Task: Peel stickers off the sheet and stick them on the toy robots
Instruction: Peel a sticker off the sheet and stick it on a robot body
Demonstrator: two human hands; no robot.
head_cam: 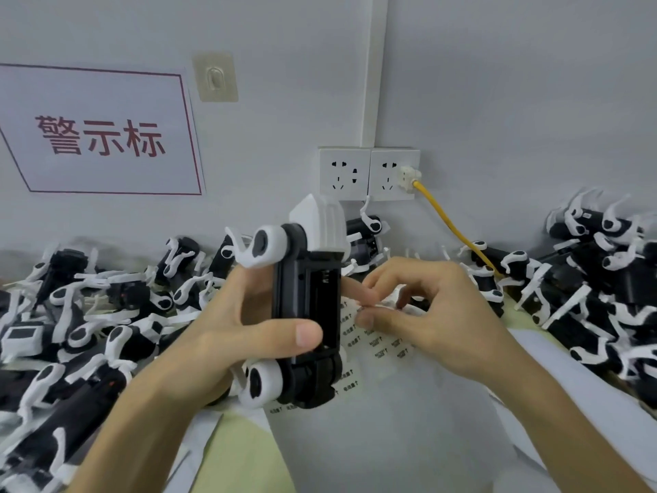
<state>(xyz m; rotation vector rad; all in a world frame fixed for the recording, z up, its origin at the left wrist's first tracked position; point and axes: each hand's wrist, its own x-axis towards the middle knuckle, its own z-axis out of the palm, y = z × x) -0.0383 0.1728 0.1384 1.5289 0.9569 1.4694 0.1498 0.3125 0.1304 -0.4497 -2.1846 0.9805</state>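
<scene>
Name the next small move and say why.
Probably lift a sticker off the sticker sheet and carry it to the toy robot: the right hand pinches at the sheet's top part, while the left hand holds the robot upright beside it, open cavity facing the camera.

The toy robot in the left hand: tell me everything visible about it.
The toy robot is held upright in the left hand, thumb across its front, fingers behind. It looks plastic: a black oblong body with an open recessed bay, a white angular piece on top, white round joints with dark centres at upper and lower left. It hangs above the sticker sheet, which the right hand pinches just beside it.
</scene>
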